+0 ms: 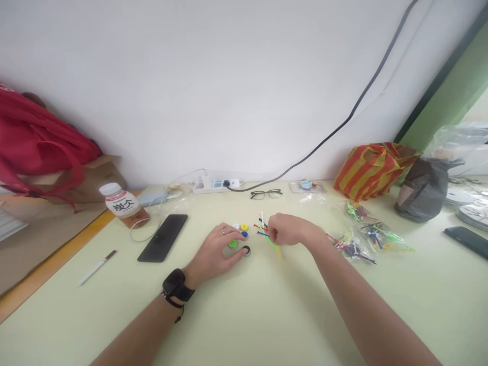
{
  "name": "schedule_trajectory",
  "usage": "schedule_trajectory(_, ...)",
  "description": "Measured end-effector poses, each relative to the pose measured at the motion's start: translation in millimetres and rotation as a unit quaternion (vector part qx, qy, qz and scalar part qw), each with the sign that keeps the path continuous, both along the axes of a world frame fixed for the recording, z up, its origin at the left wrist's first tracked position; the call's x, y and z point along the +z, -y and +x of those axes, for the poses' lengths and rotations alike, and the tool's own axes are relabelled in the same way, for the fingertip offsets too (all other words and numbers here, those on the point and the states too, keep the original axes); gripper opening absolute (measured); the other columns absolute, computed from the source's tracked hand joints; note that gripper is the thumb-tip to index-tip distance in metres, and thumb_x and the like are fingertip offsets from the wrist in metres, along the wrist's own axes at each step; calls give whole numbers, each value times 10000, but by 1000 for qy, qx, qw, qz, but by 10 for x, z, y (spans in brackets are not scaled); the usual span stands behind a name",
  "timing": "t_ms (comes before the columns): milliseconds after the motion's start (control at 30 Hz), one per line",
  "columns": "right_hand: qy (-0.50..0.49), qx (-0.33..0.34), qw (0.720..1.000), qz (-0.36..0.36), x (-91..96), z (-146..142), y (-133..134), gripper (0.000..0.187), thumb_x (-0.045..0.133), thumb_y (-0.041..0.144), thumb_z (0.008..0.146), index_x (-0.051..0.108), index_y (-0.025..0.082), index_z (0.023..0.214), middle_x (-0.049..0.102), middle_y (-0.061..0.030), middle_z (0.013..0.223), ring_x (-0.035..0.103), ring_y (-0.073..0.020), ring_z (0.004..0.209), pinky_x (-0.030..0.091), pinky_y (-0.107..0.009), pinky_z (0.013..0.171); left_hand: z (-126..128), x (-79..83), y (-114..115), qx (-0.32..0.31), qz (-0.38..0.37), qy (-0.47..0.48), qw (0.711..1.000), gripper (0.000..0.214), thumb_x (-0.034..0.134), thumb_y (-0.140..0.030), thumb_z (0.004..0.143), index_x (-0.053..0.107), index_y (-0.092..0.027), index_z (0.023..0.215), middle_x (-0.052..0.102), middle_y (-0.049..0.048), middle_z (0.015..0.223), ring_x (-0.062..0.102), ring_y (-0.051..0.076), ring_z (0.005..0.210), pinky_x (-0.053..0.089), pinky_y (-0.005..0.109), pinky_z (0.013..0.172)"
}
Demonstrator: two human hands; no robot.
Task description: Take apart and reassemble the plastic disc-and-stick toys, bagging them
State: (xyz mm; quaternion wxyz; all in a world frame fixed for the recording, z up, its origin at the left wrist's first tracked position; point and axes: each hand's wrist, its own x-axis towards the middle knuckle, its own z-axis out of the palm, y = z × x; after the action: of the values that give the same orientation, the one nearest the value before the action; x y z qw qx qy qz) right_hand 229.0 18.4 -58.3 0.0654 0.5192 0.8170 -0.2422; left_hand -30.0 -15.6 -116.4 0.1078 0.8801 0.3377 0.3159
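My left hand (215, 252) lies over a cluster of small round coloured pieces on the table, with its thumb and fingers apart. The thumb tip touches a black round piece (247, 249), and the fingertips rest near a blue round piece (244, 235). A green round piece (232, 244) shows beside the fingers; yellow (244, 226) and white (237, 226) ones sit just beyond. To the right, my right hand (284, 229) is closed, knuckles up, over several thin coloured plastic sticks (271, 242). Its fingertips are hidden, so what they pinch cannot be made out.
Clear bags of coloured sticks (353, 246) lie to the right. Eyeglasses (266, 194) and a power strip (217, 185) are near the wall. On the left are a phone (163, 238), a bottle (124, 206) and a pen (97, 268). A striped bag (371, 170) stands at back right.
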Motion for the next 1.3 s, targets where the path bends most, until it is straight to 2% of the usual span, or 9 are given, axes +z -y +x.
schedule_trajectory(233,-79,45,993,-70,161,178,9,160,651,89,686,754,205,726,744,-17,825,636,-166,707,385,-237,553,-5,-24,-9,-2,-3,1,1000,208,706,-278,936,707,-283,1144,732,51,1083,640,238,1057,534,429,959)
schedule_trajectory(400,-154,109,973,-133,304,346,39,107,679,177,759,778,194,795,727,-8,789,635,-164,740,442,-239,652,-2,-18,-7,-2,-1,3,1000,209,702,-280,940,708,-284,1148,730,56,1090,639,241,1060,539,433,958)
schedule_trajectory(500,-187,96,966,-148,348,460,28,130,684,207,779,786,187,858,735,-10,803,645,-165,757,464,-237,684,-2,-21,-3,-2,-2,3,1000,207,699,-290,942,710,-282,1149,731,63,1092,641,246,1056,544,441,957)
schedule_trajectory(600,-180,34,980,-72,242,501,-61,118,660,165,782,762,189,836,740,-13,829,640,-163,763,459,-233,677,-2,-23,1,-2,-2,3,1000,206,696,-293,944,712,-280,1149,735,66,1089,646,249,1057,545,446,964)
schedule_trajectory(733,-119,-47,991,43,-74,405,-227,152,599,64,767,701,177,779,722,-25,849,608,-151,718,411,-232,609,-1,-14,0,2,-1,5,1000,205,703,-290,939,713,-282,1143,736,61,1087,651,244,1050,548,437,957)
schedule_trajectory(867,-112,-53,990,64,-278,241,-264,174,568,48,810,676,184,814,713,-30,902,608,-151,764,398,-233,641,-3,7,0,9,2,4,1000,221,702,-286,937,707,-280,1157,727,66,1130,646,251,1087,544,440,972)
schedule_trajectory(967,-114,-57,988,84,-312,111,-201,98,603,213,909,649,211,995,701,-48,1039,618,-172,839,394,-246,660,-3,21,3,16,6,-4,1000,289,711,-296,926,686,-280,1214,692,79,1236,615,270,1184,514,466,1037)
schedule_trajectory(1067,-104,-54,988,98,-342,-21,-129,392,757,446,831,588,223,1105,663,-70,1140,625,-204,888,396,-263,668,2,28,10,17,-1,-20,1000,357,730,-309,911,663,-287,1261,657,83,1305,582,284,1236,495,481,1071)
schedule_trajectory(1300,-104,-69,985,122,-478,-181,-114,156,606,184,906,579,204,1058,670,-73,1039,628,-200,884,386,-267,681,3,28,9,13,-5,-24,1000,367,726,-303,915,655,-284,1275,658,84,1294,574,283,1229,504,473,1055)
